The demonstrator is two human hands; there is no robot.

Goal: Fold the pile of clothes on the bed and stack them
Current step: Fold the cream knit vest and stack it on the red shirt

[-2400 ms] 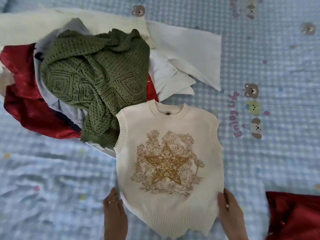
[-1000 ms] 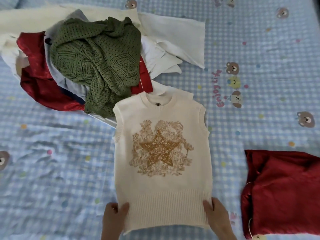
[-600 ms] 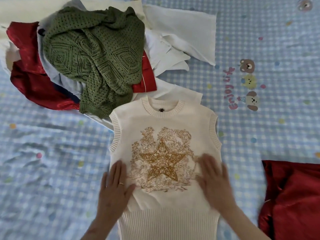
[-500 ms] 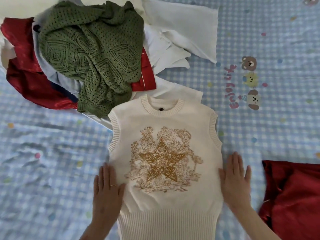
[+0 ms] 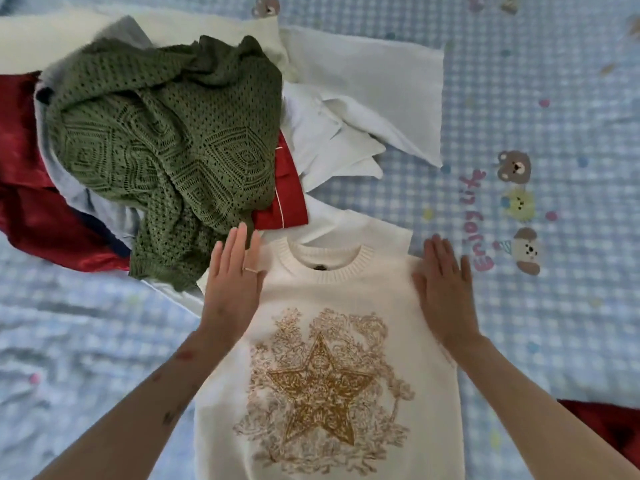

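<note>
Red cloth [image 5: 609,427] cut off lower right

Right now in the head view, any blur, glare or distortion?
Head view: soft even light, no glare; both hands, left hand and right hand, slightly motion-blurred; cream star vest fairly sharp; bedsheet checks smear toward the edges, wide-angle bend.

Head camera looks steeply down, close over the bed [image 5: 519,323]

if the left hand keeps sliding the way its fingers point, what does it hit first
Probably the green knit sweater: the left hand lies flat at the vest's shoulder, fingertips already at the sweater's lower edge.
</note>
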